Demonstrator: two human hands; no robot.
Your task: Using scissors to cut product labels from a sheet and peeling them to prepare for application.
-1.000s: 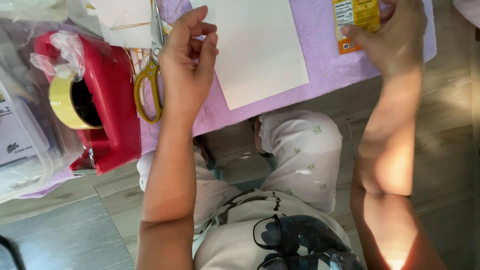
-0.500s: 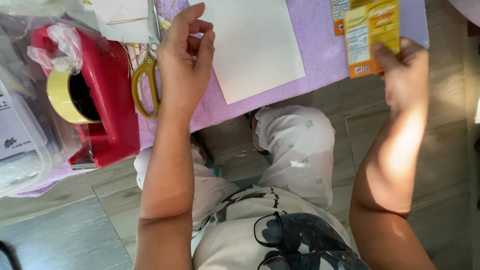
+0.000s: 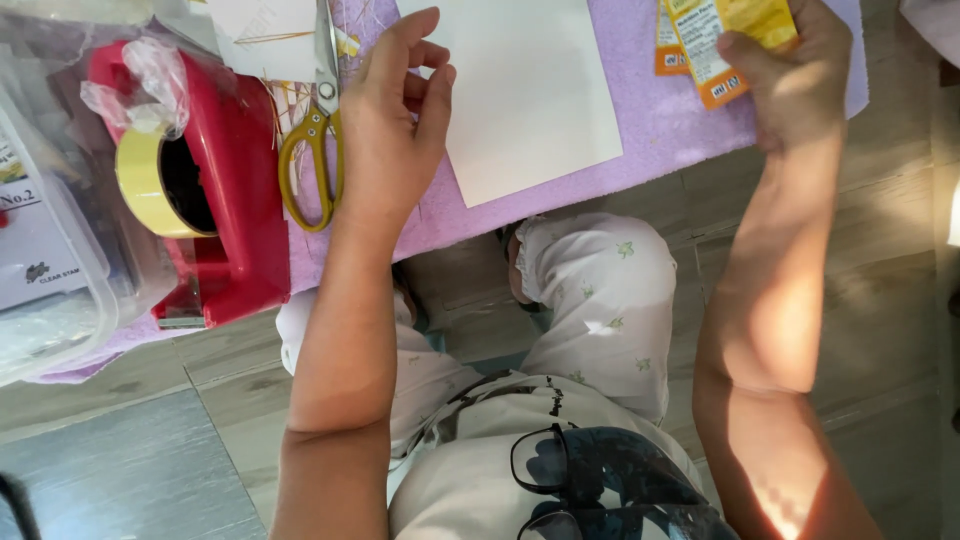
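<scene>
My left hand [image 3: 395,130] rests on the purple mat [image 3: 680,120] with fingers loosely curled and apart, holding nothing. It lies between the yellow-handled scissors [image 3: 312,150] and a sheet of cream paper [image 3: 530,90]. My right hand [image 3: 800,75] grips a yellow and orange printed packet [image 3: 715,40] over the mat's right end. The packet's top runs out of view.
A red tape dispenser [image 3: 235,200] with a yellow tape roll [image 3: 150,185] sits left of the scissors. A clear plastic box [image 3: 50,250] stands at the far left. My knees in pale patterned trousers [image 3: 600,290] and wood-look floor planks [image 3: 880,290] lie below the mat.
My right hand has drawn the packet down and to the left across the mat's right end. My left hand has stayed by the scissors.
</scene>
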